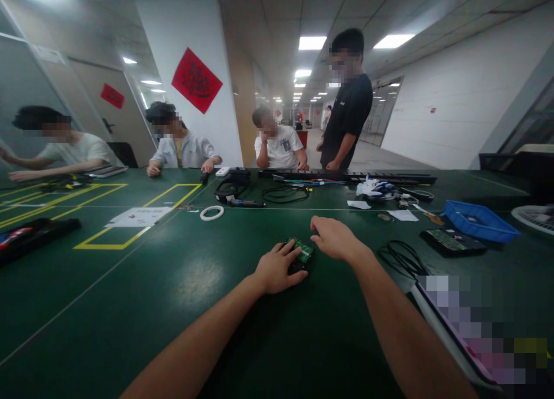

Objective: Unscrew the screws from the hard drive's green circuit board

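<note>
A green circuit board [304, 249] on a dark base lies on the green tabletop in front of me. My left hand [277, 269] rests over its left side, fingers spread across the top and thumb along the near edge, holding it against the table. Just beyond and to the right of the board is my right hand [333, 237], its fingers curled in and the index finger and thumb close together. Whatever may be between those fingertips is too small or hidden to make out.
At right are a black unit with a circuit board [452, 241], a blue tray [480, 220] and a black cable [402, 258]. A white tape roll [212, 213], a dark pen-shaped tool [246, 203] and cables lie farther back. Several people are around the table's far side.
</note>
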`<action>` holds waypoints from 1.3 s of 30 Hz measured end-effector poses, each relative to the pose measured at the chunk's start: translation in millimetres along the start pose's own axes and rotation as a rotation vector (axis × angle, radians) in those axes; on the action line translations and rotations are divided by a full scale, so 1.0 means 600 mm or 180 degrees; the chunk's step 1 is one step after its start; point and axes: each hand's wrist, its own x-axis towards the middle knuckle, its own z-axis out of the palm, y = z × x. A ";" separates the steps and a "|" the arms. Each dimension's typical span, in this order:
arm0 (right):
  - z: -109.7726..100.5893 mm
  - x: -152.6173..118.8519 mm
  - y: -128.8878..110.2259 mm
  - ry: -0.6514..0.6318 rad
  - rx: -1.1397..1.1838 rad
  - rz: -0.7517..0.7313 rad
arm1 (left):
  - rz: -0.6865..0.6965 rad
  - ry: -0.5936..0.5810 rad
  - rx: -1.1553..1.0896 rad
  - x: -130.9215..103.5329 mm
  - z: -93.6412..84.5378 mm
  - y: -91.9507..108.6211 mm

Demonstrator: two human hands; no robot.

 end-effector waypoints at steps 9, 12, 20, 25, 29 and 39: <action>0.006 0.004 0.003 0.0016 0.0004 0.0051 | 0.0030 -0.0010 0.0017 0.002 0.004 -0.003; 0.006 0.003 0.005 0.0013 0.0049 -0.0011 | 0.0022 -0.0009 0.0015 0.001 0.001 -0.003; 0.008 0.002 0.010 0.0038 0.0084 -0.0214 | 0.0044 -0.0017 0.0024 0.002 0.000 -0.002; 0.017 0.006 0.016 0.0123 0.0109 -0.0156 | 0.0012 -0.0005 -0.0008 0.002 0.000 -0.001; 0.022 0.010 0.022 0.0156 0.0100 -0.0111 | 0.0007 -0.0014 0.0002 0.001 0.000 -0.002; 0.007 0.006 0.013 0.0028 -0.0016 0.0054 | -0.0009 -0.0033 -0.0036 -0.001 -0.002 -0.001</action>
